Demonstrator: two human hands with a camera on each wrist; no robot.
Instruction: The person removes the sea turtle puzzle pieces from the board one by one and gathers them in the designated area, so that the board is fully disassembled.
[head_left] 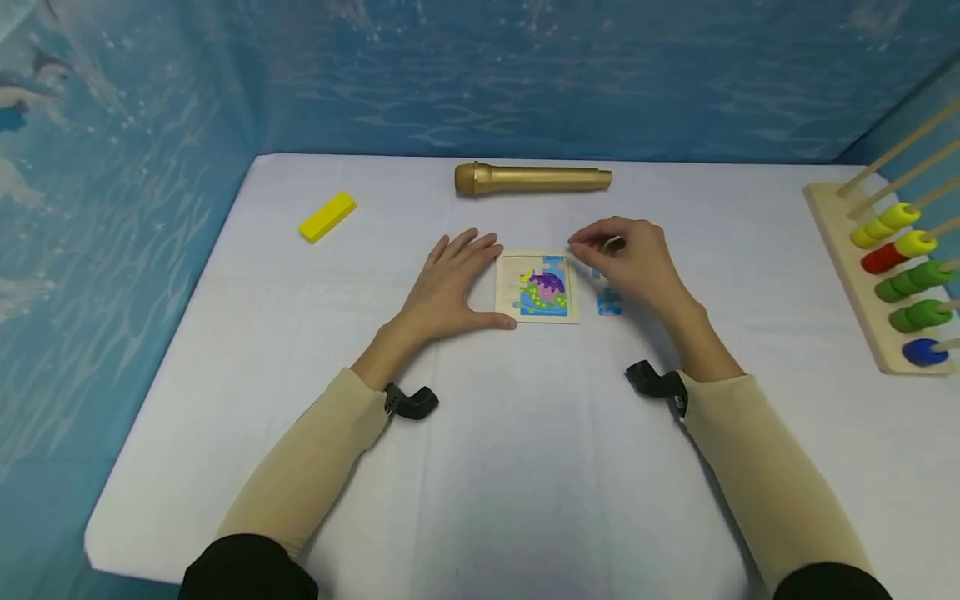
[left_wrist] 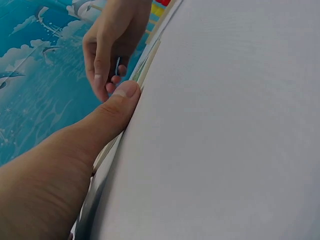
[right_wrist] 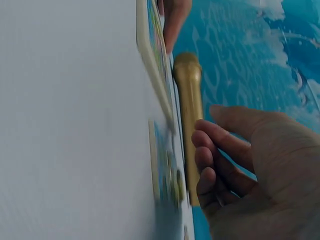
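A small wooden puzzle board (head_left: 510, 283) lies mid-table, its right part filled with a picture of a purple and green creature on blue. My left hand (head_left: 455, 287) rests at its left side, fingers spread at the upper corner and the thumb along the lower edge. My right hand (head_left: 626, 258) hovers by the board's upper right corner, thumb and index fingertips close together. In the right wrist view its fingers (right_wrist: 204, 157) are loosely bent, with nothing seen between them. Loose puzzle pieces (head_left: 609, 303) lie right of the board, partly hidden under the right hand.
A gold microphone (head_left: 540, 178) lies behind the board. A yellow block (head_left: 327, 217) sits at the back left. On the right stands a wooden bead rack (head_left: 847, 267) with upright pegs and coloured beads. Blue sea-patterned cloth (head_left: 480, 83) rises behind the white table.
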